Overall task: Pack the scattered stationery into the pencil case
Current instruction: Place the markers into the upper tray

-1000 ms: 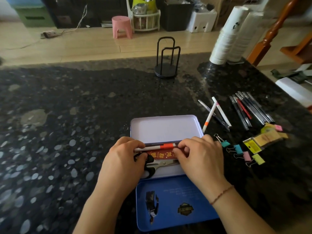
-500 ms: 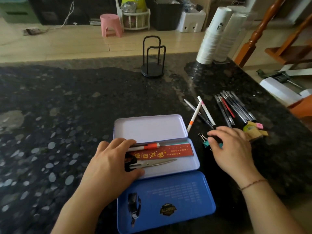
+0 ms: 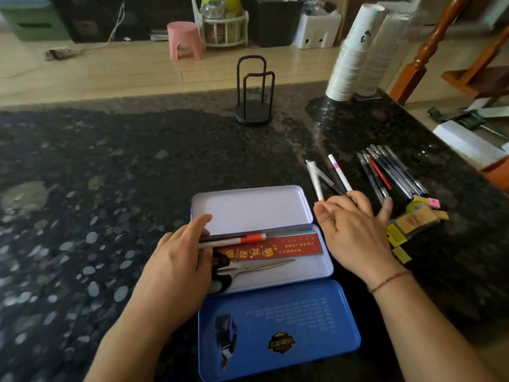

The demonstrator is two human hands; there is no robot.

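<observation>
Case (image 3: 305,271) holds 1 marker (image 3: 239,240), 1 ruler (image 3: 275,248), 1 scissors (image 3: 261,266). Left hand (image 3: 176,263) flat, pressing marker. Right hand (image 3: 352,230) at 1 pen (image 3: 314,179); grasp unclear.

A dark speckled stone counter (image 3: 110,188) fills the foreground, glossy with daylight. Near its far edge stands a black wire holder (image 3: 254,92); at the far right corner lean stacks of white paper cups (image 3: 355,51). Beyond lies a pale wooden floor (image 3: 124,70) with a pink stool (image 3: 184,40), a white rack (image 3: 224,26), a black bin (image 3: 275,20) and a white box (image 3: 316,31). A turned wooden post (image 3: 429,48) rises at right.
</observation>
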